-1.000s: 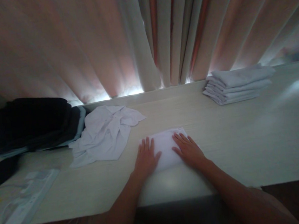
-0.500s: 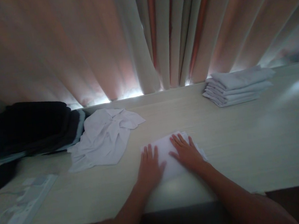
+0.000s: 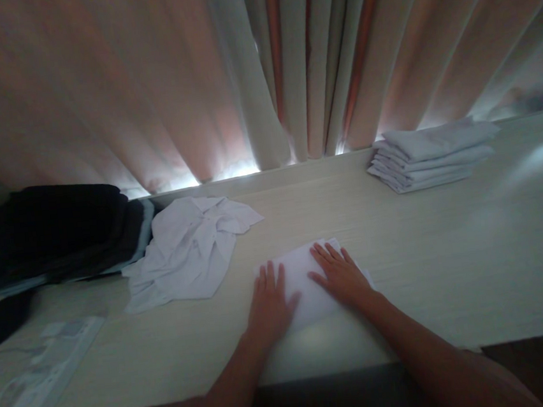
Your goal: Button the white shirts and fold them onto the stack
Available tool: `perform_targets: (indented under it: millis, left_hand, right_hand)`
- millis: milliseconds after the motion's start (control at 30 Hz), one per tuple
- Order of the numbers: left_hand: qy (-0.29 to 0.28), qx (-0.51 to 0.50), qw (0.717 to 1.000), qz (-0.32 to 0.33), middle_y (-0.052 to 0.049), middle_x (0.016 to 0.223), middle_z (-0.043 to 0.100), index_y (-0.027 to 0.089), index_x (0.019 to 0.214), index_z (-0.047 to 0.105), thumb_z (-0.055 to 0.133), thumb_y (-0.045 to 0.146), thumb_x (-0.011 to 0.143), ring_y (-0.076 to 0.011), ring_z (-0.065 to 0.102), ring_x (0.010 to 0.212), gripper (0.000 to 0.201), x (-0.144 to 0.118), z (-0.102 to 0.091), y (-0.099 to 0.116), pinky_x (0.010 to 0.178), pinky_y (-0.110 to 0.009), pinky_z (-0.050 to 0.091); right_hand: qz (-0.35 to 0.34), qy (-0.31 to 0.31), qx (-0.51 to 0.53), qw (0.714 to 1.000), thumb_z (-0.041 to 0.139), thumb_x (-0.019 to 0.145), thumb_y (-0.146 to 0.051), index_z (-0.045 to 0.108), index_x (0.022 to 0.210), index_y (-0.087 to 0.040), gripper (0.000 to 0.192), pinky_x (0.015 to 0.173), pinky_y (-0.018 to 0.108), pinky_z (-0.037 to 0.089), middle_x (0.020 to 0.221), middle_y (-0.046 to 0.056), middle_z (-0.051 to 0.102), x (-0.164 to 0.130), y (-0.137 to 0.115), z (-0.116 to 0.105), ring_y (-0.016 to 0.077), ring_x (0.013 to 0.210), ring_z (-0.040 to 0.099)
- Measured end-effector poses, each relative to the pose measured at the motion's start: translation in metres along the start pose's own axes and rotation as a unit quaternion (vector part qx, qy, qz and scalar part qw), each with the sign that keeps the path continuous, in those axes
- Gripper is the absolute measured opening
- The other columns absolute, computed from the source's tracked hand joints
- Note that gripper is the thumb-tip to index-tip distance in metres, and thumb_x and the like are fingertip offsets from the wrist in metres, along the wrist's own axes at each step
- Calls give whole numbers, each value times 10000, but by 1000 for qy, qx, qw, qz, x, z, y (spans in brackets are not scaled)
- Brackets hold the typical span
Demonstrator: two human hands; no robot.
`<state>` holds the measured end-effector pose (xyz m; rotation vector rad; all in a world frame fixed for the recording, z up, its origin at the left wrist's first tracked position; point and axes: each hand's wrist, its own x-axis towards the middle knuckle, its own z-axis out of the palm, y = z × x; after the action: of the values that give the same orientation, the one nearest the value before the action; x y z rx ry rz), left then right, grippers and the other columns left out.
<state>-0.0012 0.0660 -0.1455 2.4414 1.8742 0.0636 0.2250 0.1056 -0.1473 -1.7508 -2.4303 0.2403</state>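
Note:
A folded white cloth garment (image 3: 303, 290) lies flat near the front of the table, partly covered by both hands. My left hand (image 3: 270, 303) rests palm down on its left side, fingers stretched out. On its right side lies my right hand (image 3: 340, 275), also flat with the fingers spread. To the left is a crumpled white shirt (image 3: 190, 253), loosely heaped. Farther back on the right stands a neat stack of folded white garments (image 3: 433, 156).
Dark folded clothes (image 3: 58, 230) are piled at the back left. A white power strip (image 3: 52, 372) with plugs and cables lies at the front left of the pale table (image 3: 451, 276). Curtains (image 3: 163, 79) hang along the table's back edge.
Both hands stay on the folded garment with hardly any shift. The other things have not moved.

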Motion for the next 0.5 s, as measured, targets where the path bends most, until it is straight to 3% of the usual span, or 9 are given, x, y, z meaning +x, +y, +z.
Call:
perform_targets:
  millis: [300, 500]
  left_hand:
    - [-13, -6, 1000, -7, -238, 1624, 172, 111, 1558, 271, 424, 557, 955, -403, 154, 1497, 765, 0, -2, 0, 1182, -533, 227]
    - [12, -5, 1000, 0, -219, 1628, 189, 126, 1560, 260, 415, 570, 947, -398, 162, 1497, 773, 0, 7, -4, 1170, -540, 249]
  right_hand:
    - [-4, 4, -8, 1000, 272, 986, -634, 293, 1562, -186, 729, 1199, 578, 161, 1625, 52, 234, -1, 0, 1, 312, 1500, 193]
    - [-1, 7, -1, 1000, 269, 988, -623, 279, 1567, -195, 720, 1198, 580, 159, 1627, 55, 227, -1, 1, 4, 308, 1504, 182]
